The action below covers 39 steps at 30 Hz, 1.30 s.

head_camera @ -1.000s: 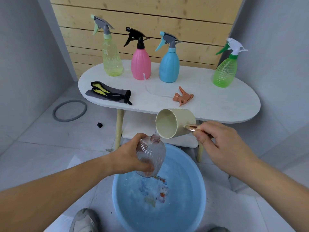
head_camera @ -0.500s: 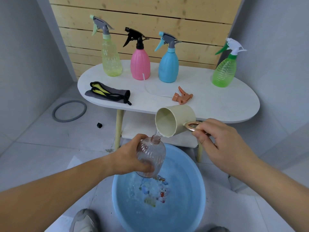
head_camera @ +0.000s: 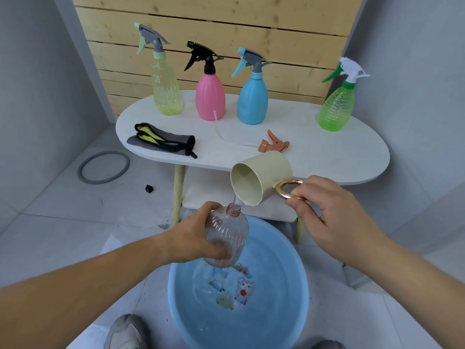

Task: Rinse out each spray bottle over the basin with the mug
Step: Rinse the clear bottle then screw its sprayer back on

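Bottle point(head_camera: 226, 238) gripped in left fingers point(head_camera: 216, 251), under tipped mug point(head_camera: 261, 177).

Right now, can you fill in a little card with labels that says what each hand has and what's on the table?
Left hand: holds the clear bottle, neck up, over the basin
Right hand: holds the mug by its ring handle, tipped, water running into the bottle's neck
On the table: yellow bottle, pink bottle, blue bottle, green bottle, orange spray head, grey pouch
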Available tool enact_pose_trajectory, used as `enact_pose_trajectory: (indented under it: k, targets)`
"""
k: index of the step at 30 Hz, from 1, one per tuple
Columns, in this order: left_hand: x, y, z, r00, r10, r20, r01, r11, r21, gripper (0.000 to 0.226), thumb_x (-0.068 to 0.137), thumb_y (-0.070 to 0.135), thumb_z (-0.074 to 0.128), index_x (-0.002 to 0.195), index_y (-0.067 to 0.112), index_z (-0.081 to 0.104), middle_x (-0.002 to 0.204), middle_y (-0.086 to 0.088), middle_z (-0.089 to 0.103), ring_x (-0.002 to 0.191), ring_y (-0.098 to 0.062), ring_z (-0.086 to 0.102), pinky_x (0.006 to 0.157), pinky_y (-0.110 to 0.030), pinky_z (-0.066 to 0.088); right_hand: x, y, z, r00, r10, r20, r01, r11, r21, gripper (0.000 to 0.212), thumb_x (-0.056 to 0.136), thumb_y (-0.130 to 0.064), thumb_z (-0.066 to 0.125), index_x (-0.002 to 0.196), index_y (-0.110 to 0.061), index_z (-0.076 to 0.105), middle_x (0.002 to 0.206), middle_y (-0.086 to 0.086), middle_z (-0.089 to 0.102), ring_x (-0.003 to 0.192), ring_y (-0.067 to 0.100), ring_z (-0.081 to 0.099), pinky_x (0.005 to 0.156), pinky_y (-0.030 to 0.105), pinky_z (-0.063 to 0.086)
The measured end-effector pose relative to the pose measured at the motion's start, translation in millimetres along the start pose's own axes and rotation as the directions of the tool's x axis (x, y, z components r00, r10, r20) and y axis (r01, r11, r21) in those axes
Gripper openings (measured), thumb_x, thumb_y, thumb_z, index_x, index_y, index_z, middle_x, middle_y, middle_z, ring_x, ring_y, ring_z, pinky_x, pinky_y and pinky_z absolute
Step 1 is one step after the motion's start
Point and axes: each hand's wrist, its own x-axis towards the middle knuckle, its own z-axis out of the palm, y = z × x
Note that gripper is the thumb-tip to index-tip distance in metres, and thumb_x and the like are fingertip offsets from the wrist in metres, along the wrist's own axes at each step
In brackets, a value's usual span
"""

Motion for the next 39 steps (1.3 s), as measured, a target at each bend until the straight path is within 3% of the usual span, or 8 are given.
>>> enact_pose_trajectory:
  k: [5,12,22,24,27,30,34,39]
  targets:
    - [1.1,-2.8,-0.5,1.0,0.004,-0.001,-0.004,1.0,0.008,0.091,0.065,0.031,0.095,0.136,0.033,0.039,0.117,0.012,0.061,0.11,-0.006,0.061,0.087,-0.019,0.055,0.5,1.6,1.2,0.999,-0.039,-0.007,0.039,0.999,-0.014,0.011,0.096,-0.032,0.049,0.089,-0.029,0.057,0.083,-0.027,0.04,0.079,0.004,0.042,0.078,0.009,0.033]
    - [1.3,-5.6,-1.0,1.0,-0.002,0.012,0.002,1.0,-0.003,0.095,0.055,0.041,0.092,0.134,0.036,0.04,0.116,0.012,0.062,0.109,-0.009,0.063,0.089,-0.024,0.056,1.2,2.1,3.4,0.994,-0.105,0.004,0.105,0.989,-0.103,0.027,0.096,-0.029,0.047,0.085,-0.012,0.064,0.085,-0.003,0.054,0.079,0.02,0.047,0.078,0.029,0.039]
    - [-0.5,-3.0,-1.7,1.0,-0.014,0.01,0.014,1.0,0.01,0.094,0.057,0.039,0.093,0.135,0.035,0.04,0.118,0.012,0.061,0.109,-0.007,0.062,0.091,-0.029,0.057,2.1,-1.4,6.4,0.951,-0.306,0.044,0.306,0.911,-0.275,0.029,0.099,-0.023,0.046,0.083,-0.008,0.066,0.087,0.003,0.057,0.086,0.026,0.051,0.089,0.029,0.042]
    - [-1.0,-2.0,-2.3,1.0,-0.021,0.0,0.021,1.0,0.009,0.092,0.059,0.034,0.094,0.134,0.034,0.04,0.117,0.011,0.061,0.106,-0.007,0.063,0.088,-0.027,0.058,0.6,-3.6,9.9,0.973,-0.229,0.035,0.232,0.95,-0.211,0.027,0.098,-0.024,0.047,0.083,-0.009,0.065,0.084,0.001,0.056,0.084,0.021,0.049,0.085,0.026,0.042]
    - [-2.6,-2.7,-2.6,1.0,-0.029,-0.007,0.029,1.0,-0.004,0.089,0.063,0.029,0.095,0.134,0.033,0.041,0.115,0.01,0.061,0.101,-0.007,0.064,0.079,-0.021,0.057,-6.9,-10.7,17.8,0.984,0.171,0.047,-0.175,0.981,0.079,0.026,0.1,-0.027,0.05,0.081,-0.016,0.063,0.076,-0.007,0.057,0.074,0.011,0.05,0.068,0.022,0.041]
    - [-4.2,-4.8,-3.3,0.999,-0.042,-0.008,0.042,0.999,-0.028,0.088,0.065,0.025,0.096,0.134,0.031,0.041,0.113,0.008,0.062,0.098,-0.007,0.065,0.073,-0.018,0.055,-12.2,-8.4,35.2,0.812,0.55,0.194,-0.583,0.754,0.301,0.029,0.101,-0.028,0.051,0.076,-0.017,0.062,0.073,-0.004,0.068,0.065,0.005,0.061,0.067,0.023,0.049]
    - [-5.1,-5.1,-2.8,0.998,-0.055,-0.023,0.054,0.997,-0.052,0.084,0.069,0.022,0.094,0.134,0.029,0.04,0.111,0.008,0.063,0.09,0.001,0.065,0.071,-0.014,0.053,-15.9,14.0,78.2,0.52,0.732,0.44,-0.817,0.275,0.507,0.033,0.103,-0.02,0.045,0.075,-0.007,0.056,0.069,0.012,0.065,0.065,0.026,0.063,0.062,0.033,0.055]
    - [-5.8,-6.2,5.9,0.997,-0.067,-0.027,0.063,0.988,-0.138,0.084,0.069,0.019,0.095,0.134,0.028,0.042,0.114,0.005,0.066,0.102,-0.008,0.068,0.081,-0.018,0.056,-36.0,57.1,129.7,0.267,0.709,0.653,-0.963,0.174,0.205,0.026,0.099,-0.025,0.051,0.086,-0.005,0.061,0.073,0.012,0.069,0.065,0.029,0.065,0.063,0.033,0.06]
